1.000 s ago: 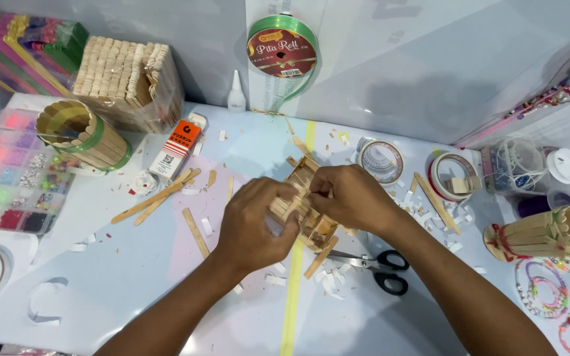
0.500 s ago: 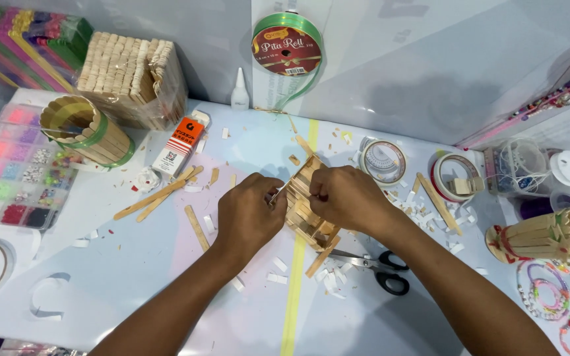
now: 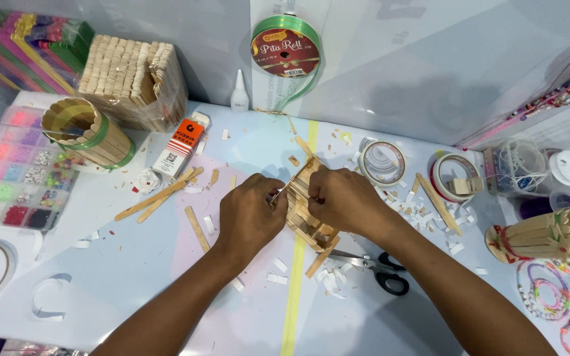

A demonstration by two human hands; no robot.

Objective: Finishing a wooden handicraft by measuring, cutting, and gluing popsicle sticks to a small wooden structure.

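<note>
Since earlier frame both hands have slid a bit left w/ the stick frame [image 3: 308, 211]. Left hand [image 3: 249, 217] grip closed on frame's left edge, right hand [image 3: 344, 201] clamped on top. Frame sits mid worktop [image 3: 100, 277], just above scissors [image 3: 371, 270]; tape roll [image 3: 382, 163] nearby.

We see black-handled scissors [image 3: 380, 269] lying at the near right, two tape rolls [image 3: 382, 162] beyond them, and a green ribbon spool [image 3: 285, 46] against the wall — below it a small glue bottle [image 3: 239, 93]. Far left sits a bead organiser [image 3: 14, 168] beside a stick-built cup [image 3: 87, 134].
</note>
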